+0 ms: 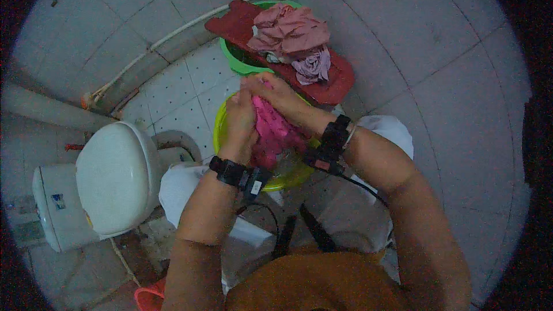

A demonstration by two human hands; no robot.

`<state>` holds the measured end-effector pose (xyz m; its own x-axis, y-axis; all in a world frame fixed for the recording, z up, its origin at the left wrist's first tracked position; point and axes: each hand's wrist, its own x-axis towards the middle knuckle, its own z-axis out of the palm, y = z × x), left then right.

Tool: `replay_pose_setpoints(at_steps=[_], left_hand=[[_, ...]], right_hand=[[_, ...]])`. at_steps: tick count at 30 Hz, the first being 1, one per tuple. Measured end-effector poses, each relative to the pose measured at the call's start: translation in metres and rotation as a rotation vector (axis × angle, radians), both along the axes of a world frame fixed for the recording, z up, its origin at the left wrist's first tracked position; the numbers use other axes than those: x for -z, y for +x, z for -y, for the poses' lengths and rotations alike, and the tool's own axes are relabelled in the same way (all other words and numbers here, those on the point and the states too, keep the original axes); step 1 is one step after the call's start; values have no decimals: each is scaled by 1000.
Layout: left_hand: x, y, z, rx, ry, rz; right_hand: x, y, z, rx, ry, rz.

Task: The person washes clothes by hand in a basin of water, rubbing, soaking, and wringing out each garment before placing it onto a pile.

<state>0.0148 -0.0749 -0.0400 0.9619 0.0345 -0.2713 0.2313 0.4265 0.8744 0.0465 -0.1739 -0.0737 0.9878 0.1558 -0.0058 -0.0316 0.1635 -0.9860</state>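
Note:
Both of my hands grip a wet-looking bright pink cloth (276,131) above a yellow basin (219,131). My left hand (242,116) is closed around its left side, and my right hand (278,95) wraps its upper end from the right. The cloth's loose part hangs down between my wrists into the basin. Some of the fingers are hidden by the hands themselves. Black straps with small devices and cables sit on both wrists. What lies at the basin's bottom is hard to make out in the dim light.
Beyond the yellow basin stands a green basin (235,58) with a dark red board (332,82) across it. Crumpled pink clothes (289,30) and a pale purple cloth (312,67) lie on the board. A white toilet (114,177) is at left; a red container (149,298) is lower left.

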Motion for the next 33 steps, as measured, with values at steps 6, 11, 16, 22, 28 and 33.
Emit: replay_pose_setpoints(at_steps=[6, 11, 16, 22, 28, 33], left_hand=[[-17, 0, -23, 114, 407, 96], [-1, -1, -22, 471, 566, 227], [4, -7, -25, 722, 656, 332], [-2, -2, -36, 445, 102, 198], [-30, -13, -26, 313, -134, 193], [-38, -18, -29, 203, -122, 148]], right_hand=[[-58, -20, 35, -409, -653, 178], [-44, -6, 78, -427, -524, 259], [-49, -11, 112, -400, 56, 1], [-52, -15, 134, -270, 264, 17], [-64, -25, 127, -125, 240, -38], [-67, -24, 124, -158, 198, -88]])
